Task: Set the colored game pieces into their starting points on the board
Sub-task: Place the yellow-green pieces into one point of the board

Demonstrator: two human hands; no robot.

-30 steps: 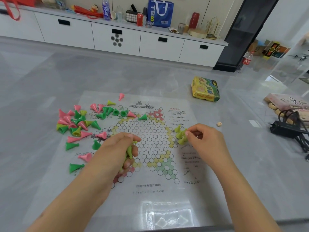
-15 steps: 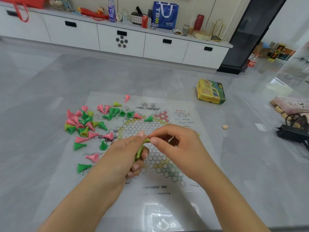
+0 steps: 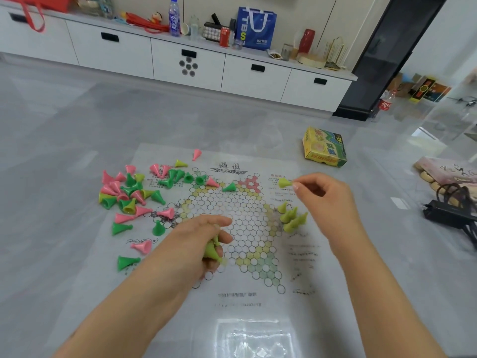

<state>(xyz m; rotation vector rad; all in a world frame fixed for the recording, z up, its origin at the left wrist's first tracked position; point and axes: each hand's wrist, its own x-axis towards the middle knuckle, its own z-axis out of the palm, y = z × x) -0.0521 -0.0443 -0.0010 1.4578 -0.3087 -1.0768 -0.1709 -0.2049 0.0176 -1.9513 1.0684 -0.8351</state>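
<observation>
The board [image 3: 240, 228], a thin printed sheet w/ a star of circles, is lying flat on the grey floor and most of its points are sitting bare, so by my read the task is only just getting going. The big loose pile of pink, dark green & yellow-green pieces [image 3: 126, 195] is spreading over the sheet's far left edge and onto the floor, mostly tipped over, none sorted; a few stragglers are lying across the top of the star. Only the small cluster of yellow-green cones [image 3: 293, 218] is standing upright at the board's right point, approx 4–5 pcs, close together. The left hand [image 3: 196, 244] is curling loosely over the board's lower left, gripping a bunch of yellow-green cones [image 3: 212, 250] betw. fingers & palm; exact count can't be told. The right hand [image 3: 322, 192] is hovering above the right side, thumb & forefinger pinching one yellow-green cone [image 3: 284, 182] by its tip, other fingers tucked. Left to do, prob.: finishing that yellow-green corner, then all pink & dark green.
</observation>
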